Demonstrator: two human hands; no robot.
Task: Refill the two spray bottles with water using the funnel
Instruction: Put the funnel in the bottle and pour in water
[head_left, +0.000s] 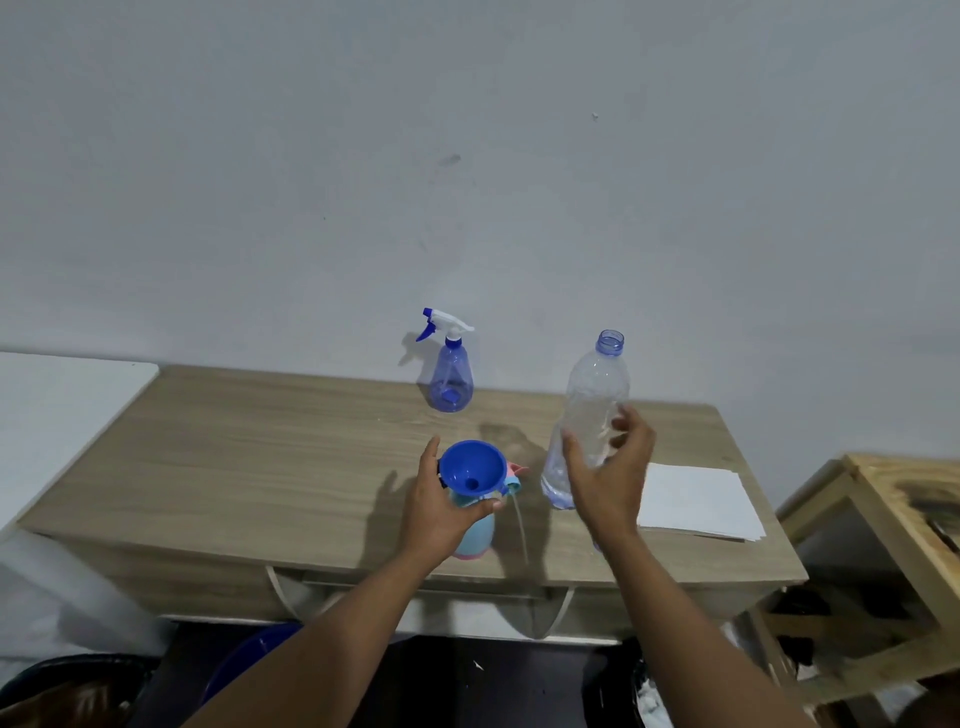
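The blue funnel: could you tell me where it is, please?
Head view, centre: the blue funnel sits atop the pastel spray bottle gripped by the left hand, just left of the clear water bottle.

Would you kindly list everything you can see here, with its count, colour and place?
table: one, light wood, against the wall
blue spray bottle: one, translucent blue with a white and blue trigger head, back of the table
pastel spray bottle: one, light blue and pink, front middle, head off
funnel: one, blue, seated in the pastel spray bottle's neck
spray head: one, pink and blue with a clear tube, just right of the funnel
water bottle: one, clear, uncapped, right of the funnel
paper sheets: small stack, white, table's right end
wooden rack: one, bare wood, right of the table
left hand: grips the pastel spray bottle below the funnel
right hand: holds the water bottle
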